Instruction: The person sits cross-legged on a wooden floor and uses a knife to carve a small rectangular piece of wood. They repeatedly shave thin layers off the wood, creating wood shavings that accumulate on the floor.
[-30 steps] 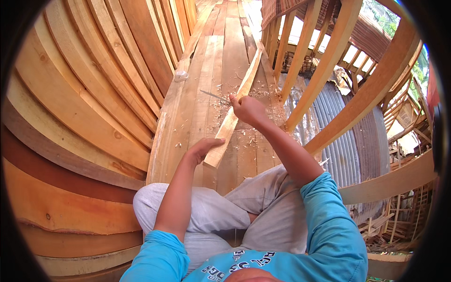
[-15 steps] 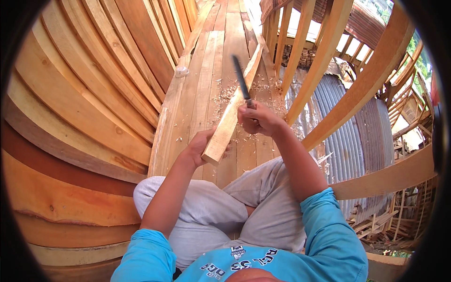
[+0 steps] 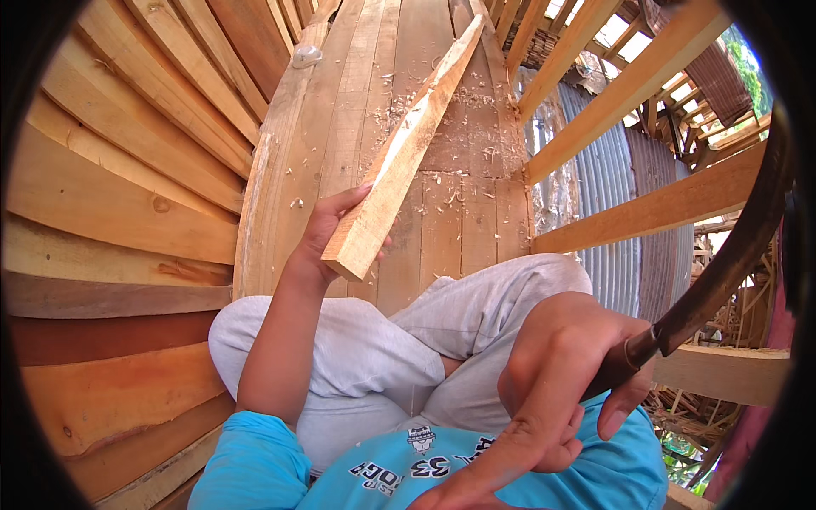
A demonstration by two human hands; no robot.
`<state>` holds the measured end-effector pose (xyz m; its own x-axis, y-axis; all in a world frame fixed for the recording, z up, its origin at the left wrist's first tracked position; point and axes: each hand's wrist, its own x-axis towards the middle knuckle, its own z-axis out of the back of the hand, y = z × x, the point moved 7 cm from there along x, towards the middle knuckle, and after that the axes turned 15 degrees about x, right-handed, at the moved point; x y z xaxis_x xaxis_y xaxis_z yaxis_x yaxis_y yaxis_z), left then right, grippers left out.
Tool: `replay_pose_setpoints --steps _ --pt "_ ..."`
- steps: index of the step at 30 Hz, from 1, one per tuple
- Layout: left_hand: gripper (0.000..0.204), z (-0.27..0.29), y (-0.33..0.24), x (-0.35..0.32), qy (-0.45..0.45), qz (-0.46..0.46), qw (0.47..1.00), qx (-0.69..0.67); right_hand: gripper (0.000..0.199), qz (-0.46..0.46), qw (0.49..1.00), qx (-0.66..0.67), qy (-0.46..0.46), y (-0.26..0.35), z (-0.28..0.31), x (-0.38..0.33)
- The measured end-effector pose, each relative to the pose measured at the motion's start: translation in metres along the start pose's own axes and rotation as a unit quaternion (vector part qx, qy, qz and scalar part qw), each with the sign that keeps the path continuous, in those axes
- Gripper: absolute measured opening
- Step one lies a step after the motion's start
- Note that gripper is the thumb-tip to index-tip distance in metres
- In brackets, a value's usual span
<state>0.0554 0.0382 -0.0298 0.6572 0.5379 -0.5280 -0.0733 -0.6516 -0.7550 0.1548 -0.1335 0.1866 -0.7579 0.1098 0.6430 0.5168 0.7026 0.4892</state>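
A long squared length of wood [image 3: 399,174] slants away from me, its thick cut end near my knees and its carved, narrower end far off on the floor. My left hand [image 3: 330,223] is wrapped round it close to the near end, with some fingers hidden underneath. Raised close to the camera at the lower right, my right hand [image 3: 565,365] grips the handle of a machete [image 3: 718,272]. The dark blade points up and right, clear of the wood, and its tip runs into the dark rim of the picture.
Pale wood shavings [image 3: 489,153] lie scattered on the plank floor [image 3: 340,119]. Boards [image 3: 119,187] line the left side. Wooden railing slats [image 3: 654,208] stand on the right, with corrugated metal sheets [image 3: 605,178] beyond. A small whitish object [image 3: 307,56] sits at the far left.
My right hand has lifted the machete off the wood, back toward me and to the right. The wood's near end and my left hand have shifted slightly left and nearer.
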Motion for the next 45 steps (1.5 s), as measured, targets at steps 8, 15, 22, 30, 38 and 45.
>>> replay_pose_setpoints --steps 8,15,22,30,38,45 --pt "0.066 0.003 0.001 0.01 0.142 -0.055 0.976 -0.158 0.027 0.107 0.994 0.033 -0.015 0.004 0.009 -0.003" --pt "0.057 -0.014 0.008 0.009 0.137 -0.003 0.985 -0.106 0.05 0.119 0.959 -0.108 -0.235 0.046 0.046 -0.019" --pt "0.07 -0.032 -0.005 -0.012 0.182 0.003 0.958 -0.224 0.041 -0.007 0.438 -0.617 -0.654 0.093 0.151 -0.145" --pt "0.059 -0.017 -0.001 -0.023 0.208 0.037 0.944 -0.255 0.06 -0.13 0.224 -0.702 -0.664 0.082 0.2 -0.157" --pt "0.055 -0.007 0.015 -0.017 0.232 0.041 0.938 -0.255 0.048 -0.165 0.173 -0.704 -0.668 0.082 0.202 -0.137" --pt "0.054 -0.013 0.015 -0.021 0.241 0.033 0.935 -0.257 0.052 -0.151 0.187 -0.705 -0.667 0.079 0.202 -0.137"
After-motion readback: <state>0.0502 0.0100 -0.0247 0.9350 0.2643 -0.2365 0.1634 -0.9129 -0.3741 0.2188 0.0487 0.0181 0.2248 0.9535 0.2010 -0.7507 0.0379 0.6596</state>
